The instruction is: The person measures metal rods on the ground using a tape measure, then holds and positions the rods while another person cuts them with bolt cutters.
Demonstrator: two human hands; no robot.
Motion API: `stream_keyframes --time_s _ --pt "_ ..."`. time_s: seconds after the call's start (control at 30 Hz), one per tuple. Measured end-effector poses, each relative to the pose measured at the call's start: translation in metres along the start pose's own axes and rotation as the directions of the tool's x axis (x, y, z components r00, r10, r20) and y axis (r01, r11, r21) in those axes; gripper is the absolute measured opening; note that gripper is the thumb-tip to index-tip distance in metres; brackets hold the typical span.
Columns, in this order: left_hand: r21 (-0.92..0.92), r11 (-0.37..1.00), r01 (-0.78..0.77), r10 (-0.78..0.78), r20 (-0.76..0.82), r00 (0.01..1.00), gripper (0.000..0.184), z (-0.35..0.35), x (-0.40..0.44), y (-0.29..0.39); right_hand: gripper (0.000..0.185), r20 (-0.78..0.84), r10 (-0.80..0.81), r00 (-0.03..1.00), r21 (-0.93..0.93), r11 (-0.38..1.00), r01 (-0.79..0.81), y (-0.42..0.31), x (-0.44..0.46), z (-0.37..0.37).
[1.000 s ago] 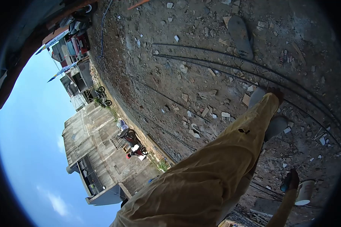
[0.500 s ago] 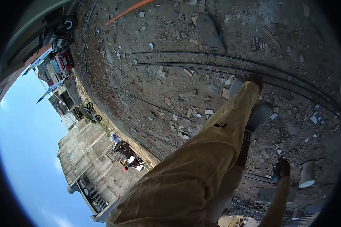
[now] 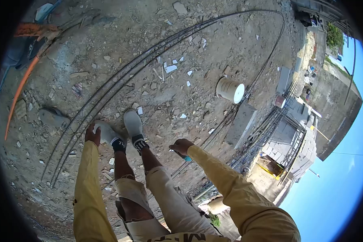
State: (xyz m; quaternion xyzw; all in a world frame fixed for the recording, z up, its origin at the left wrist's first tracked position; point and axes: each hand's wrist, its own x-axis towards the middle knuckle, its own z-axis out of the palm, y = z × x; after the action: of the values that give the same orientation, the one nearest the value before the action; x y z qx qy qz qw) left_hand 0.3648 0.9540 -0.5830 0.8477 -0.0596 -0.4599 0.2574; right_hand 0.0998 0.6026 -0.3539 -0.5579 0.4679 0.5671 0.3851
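Observation:
My left hand (image 3: 92, 135) hangs at the left beside the toe of a grey shoe (image 3: 105, 132), its fingers bent and apart with nothing visible between them. My right hand (image 3: 182, 147), to the right of the other shoe (image 3: 133, 123), is closed around a small teal and dark object (image 3: 186, 157), mostly hidden by the fingers. Long dark rods (image 3: 121, 74) curve across the rubble-strewn ground, passing near my left hand. Both my sleeves are yellow.
A white bucket (image 3: 230, 90) lies on its side beyond my right hand, near a grey slab (image 3: 241, 124). At the left are a loose sandal (image 3: 53, 118) and an orange strip (image 3: 21, 90). Grey blocks (image 3: 284, 145) and more rods stand at the right.
The view has swung toward the bucket and blocks, so both legs and both arms now show. My right hand still holds the teal object; the street and motorcycles have left the view.

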Motion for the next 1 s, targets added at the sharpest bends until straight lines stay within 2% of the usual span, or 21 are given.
stream_keyframes --time_s 0.07,0.13,0.17,0.2,0.23,0.27,0.3,0.33,0.37,0.47,0.57,0.6,0.7,0.73,0.83,0.87,0.97,1.0 --pt "0.066 0.991 0.119 -0.12 0.014 0.993 0.049 -0.011 -0.033 -0.032 0.056 0.008 -0.009 1.0 -0.009 1.0 0.009 0.014 -0.009 0.008" --pt "0.124 0.981 0.149 -0.153 0.022 0.988 0.05 -0.028 -0.075 -0.065 0.057 0.03 -0.036 0.999 -0.005 0.999 0.036 0.041 -0.018 0.014" --pt "0.156 0.96 0.233 -0.246 0.07 0.967 0.049 -0.036 -0.092 -0.089 0.058 0.045 -0.052 0.998 -0.006 0.999 0.052 0.052 -0.024 0.011" --pt "0.147 0.956 0.254 -0.26 0.024 0.965 0.035 -0.041 -0.112 -0.105 0.059 0.072 -0.035 0.997 -0.033 0.999 0.037 0.058 -0.035 0.003" --pt "0.427 0.903 0.039 -0.114 0.152 0.982 0.028 -0.047 -0.125 -0.149 0.061 0.101 -0.017 0.995 -0.061 0.998 0.024 0.064 -0.049 -0.006" --pt "0.632 0.747 -0.209 0.037 0.274 0.961 0.025 -0.055 -0.139 -0.178 0.062 0.056 0.003 0.998 -0.035 0.999 -0.002 0.075 -0.063 -0.012" --pt "0.577 0.817 0.006 -0.207 0.284 0.936 0.031 -0.073 -0.165 -0.139 0.063 0.114 0.024 0.993 -0.084 0.996 -0.015 0.092 -0.063 -0.02" --pt "0.546 0.804 0.236 -0.439 0.277 0.855 0.039 -0.093 -0.192 -0.097 0.064 0.087 -0.007 0.996 -0.106 0.994 0.016 0.107 -0.068 -0.029" --pt "0.6 0.79 0.125 -0.389 0.333 0.859 0.038 -0.092 -0.211 -0.12 0.064 0.064 -0.037 0.997 -0.13 0.99 0.045 0.123 -0.073 -0.039" --pt "0.557 0.769 0.314 -0.532 0.286 0.797 0.038 -0.088 -0.29 -0.063 0.066 0.193 0.023 0.981 -0.226 0.974 0.022 0.189 -0.039 -0.062" --pt "0.469 0.767 0.437 -0.586 0.235 0.776 0.038 -0.058 -0.366 0.003 0.07 0.072 -0.125 0.989 -0.387 0.911 0.144 0.227 -0.008 -0.101" --pt "0.437 0.763 0.476 -0.603 0.215 0.768 0.038 -0.041 -0.393 0.03 0.069 0.014 -0.092 0.996 -0.38 0.921 0.09 0.23 -0.003 -0.119" --pt "0.339 0.765 0.547 -0.621 0.168 0.765 0.038 0.017 -0.454 0.12 0.064 0.223 -0.062 0.973 -0.173 0.98 0.103 0.216 -0.043 -0.209" --pt "0.307 0.772 0.557 -0.617 0.15 0.773 0.038 0.035 -0.463 0.148 0.057 0.068 -0.137 0.988 0.04 0.99 0.135 0.242 -0.033 -0.211" --pt "0.219 0.792 0.57 -0.602 0.12 0.79 0.038 0.082 -0.475 0.218 0.055 0.303 -0.226 0.926 0.18 0.968 0.178 0.268 -0.035 -0.27" --pt "0.188 0.801 0.568 -0.592 0.115 0.798 0.038 0.096 -0.474 0.239 0.057 0.337 -0.238 0.911 0.316 0.94 0.129 0.282 -0.031 -0.279" --pt "0.117 0.832 0.542 -0.552 0.093 0.829 0.038 0.123 -0.458 0.294 0.057 0.193 -0.24 0.951 0.351 0.922 0.162 0.305 -0.042 -0.309" --pt "0.094 0.84 0.534 -0.541 0.087 0.836 0.038 0.131 -0.451 0.31 0.061 0.258 -0.223 0.94 0.318 0.938 0.135 0.307 -0.041 -0.322"
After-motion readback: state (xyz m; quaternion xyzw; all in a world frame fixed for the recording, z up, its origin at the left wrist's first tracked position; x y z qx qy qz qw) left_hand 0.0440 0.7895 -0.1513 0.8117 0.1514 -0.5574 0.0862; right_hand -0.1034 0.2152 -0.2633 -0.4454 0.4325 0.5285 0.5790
